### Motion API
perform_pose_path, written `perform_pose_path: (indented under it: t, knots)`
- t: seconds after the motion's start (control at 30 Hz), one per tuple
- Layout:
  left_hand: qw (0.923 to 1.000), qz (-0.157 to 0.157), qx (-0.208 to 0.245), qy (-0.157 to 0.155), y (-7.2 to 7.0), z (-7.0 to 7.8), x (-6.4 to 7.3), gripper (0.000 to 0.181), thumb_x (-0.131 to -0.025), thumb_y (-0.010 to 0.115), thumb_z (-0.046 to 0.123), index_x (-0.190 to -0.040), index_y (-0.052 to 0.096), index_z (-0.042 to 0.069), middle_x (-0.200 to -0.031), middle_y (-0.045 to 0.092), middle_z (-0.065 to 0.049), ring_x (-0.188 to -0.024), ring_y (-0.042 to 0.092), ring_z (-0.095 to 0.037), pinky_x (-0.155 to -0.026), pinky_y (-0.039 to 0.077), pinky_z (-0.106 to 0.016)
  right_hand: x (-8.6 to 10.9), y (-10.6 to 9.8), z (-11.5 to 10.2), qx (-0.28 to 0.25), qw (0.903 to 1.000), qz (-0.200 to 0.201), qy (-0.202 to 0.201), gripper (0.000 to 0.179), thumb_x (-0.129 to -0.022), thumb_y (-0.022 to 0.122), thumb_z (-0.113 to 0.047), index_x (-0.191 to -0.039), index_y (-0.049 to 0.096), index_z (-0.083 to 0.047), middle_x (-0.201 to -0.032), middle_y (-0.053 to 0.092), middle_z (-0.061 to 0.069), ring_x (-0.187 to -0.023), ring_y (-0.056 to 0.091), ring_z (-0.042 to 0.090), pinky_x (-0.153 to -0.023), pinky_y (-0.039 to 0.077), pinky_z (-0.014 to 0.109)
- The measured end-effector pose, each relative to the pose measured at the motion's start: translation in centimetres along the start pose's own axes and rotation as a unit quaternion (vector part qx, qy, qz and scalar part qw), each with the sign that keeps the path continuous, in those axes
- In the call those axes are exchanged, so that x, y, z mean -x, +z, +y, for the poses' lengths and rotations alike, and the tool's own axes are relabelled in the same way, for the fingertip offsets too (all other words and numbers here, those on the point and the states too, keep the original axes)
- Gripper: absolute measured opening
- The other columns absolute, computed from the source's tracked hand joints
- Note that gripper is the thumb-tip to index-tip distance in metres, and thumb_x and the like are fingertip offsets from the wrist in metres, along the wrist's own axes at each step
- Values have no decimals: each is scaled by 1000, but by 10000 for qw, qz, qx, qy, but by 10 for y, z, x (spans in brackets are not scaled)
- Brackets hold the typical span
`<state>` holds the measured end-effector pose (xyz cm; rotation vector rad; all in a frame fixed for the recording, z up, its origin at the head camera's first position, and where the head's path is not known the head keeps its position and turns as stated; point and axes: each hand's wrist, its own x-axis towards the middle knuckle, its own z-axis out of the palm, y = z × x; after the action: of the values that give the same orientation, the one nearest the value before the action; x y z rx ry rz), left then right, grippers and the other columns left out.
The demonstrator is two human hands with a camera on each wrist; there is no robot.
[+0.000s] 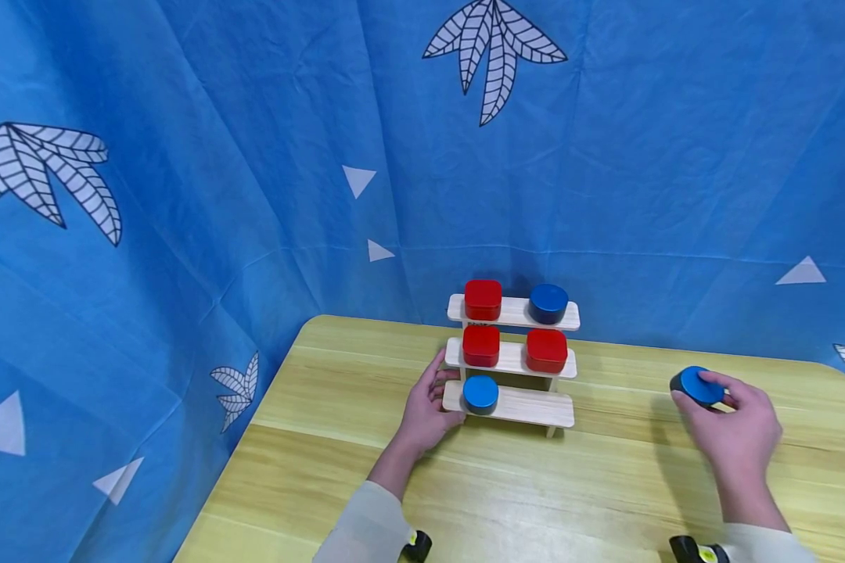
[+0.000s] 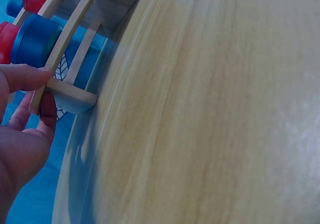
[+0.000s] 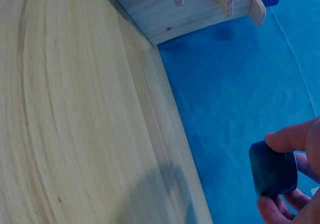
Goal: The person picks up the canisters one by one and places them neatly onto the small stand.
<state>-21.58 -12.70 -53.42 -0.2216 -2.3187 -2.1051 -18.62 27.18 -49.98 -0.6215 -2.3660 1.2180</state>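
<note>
A small three-tier wooden shelf (image 1: 528, 405) stands on the table. My left hand (image 1: 426, 414) grips the left end of its lowest board; in the left wrist view the thumb lies over the board and the fingers curl beneath. Beside that thumb, a round blue tin (image 1: 480, 394) sits on the lowest tier. Two red tins, one left (image 1: 481, 346) and one right (image 1: 546, 350), occupy the middle tier. On top are a red tin (image 1: 482, 299) and a blue tin (image 1: 548, 303). My right hand (image 1: 735, 426) pinches another blue tin (image 1: 701, 385) above the table, right of the shelf.
The light wooden table (image 1: 310, 391) has a rounded back-left corner. A blue curtain (image 1: 253, 156) with white leaf and triangle prints hangs close behind the shelf and along the left side. Black wrist cameras show at both sleeves.
</note>
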Motion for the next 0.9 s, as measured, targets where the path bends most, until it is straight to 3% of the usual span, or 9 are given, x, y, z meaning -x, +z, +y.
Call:
perform_pose_path:
  t: [0.07, 0.2, 0.37, 0.57, 0.8, 0.9]
  knots:
    - [10000, 5, -17, -2, 0, 0, 0, 111, -70, 77, -20, -159, 28, 24, -131, 54, -3, -118, 53, -27, -91, 53, -35, 2, 1, -1, -52, 10000, 13, -23, 56, -81, 83, -23, -129, 65, -1, -138, 49, 21, -112, 49, 38, -98, 29, 53]
    - [10000, 33, -13, -37, 1, -1, -1, 113, -70, 78, -20, -159, 29, 29, -131, 54, -2, -118, 53, -26, -91, 54, -34, 6, 4, -5, -27, 9999, 41, -117, 53, -80, 84, -22, -127, 68, -3, -134, 52, 15, -104, 52, 29, -84, 38, 33]
    - [10000, 42, 17, -71, 1, 1, 0, 112, -71, 77, -20, -158, 29, 33, -132, 53, -3, -119, 52, -27, -92, 53, -35, 12, 7, -9, 38, 9994, -72, -332, 52, -80, 84, -20, -127, 69, -4, -133, 53, 15, -104, 55, 31, -67, 38, 14]
    - [10000, 20, -12, -38, 1, 1, 0, 112, -70, 77, -20, -159, 29, 28, -131, 54, -2, -118, 53, -27, -91, 53, -34, 20, 12, -12, 9, 9985, -249, -490, 51, -81, 84, -21, -126, 68, -3, -133, 53, 19, -106, 58, 39, -65, 38, 10]
    - [9999, 53, -18, -111, 1, 2, 1, 113, -70, 78, -18, -158, 29, 34, -131, 54, 0, -120, 52, -25, -92, 53, -33, 29, 19, -18, -65, 9981, -318, -525, 49, -78, 87, -21, -122, 71, -6, -129, 55, 16, -80, 60, 7, -62, 40, 3]
    - [9999, 56, -7, -88, 1, 2, 1, 112, -71, 77, -19, -159, 29, 30, -130, 54, 0, -119, 53, -25, -92, 53, -34, 31, 22, -20, -152, 9975, -386, -580, 49, -79, 87, -20, -123, 71, -4, -130, 55, 17, -86, 62, 16, -61, 40, 2]
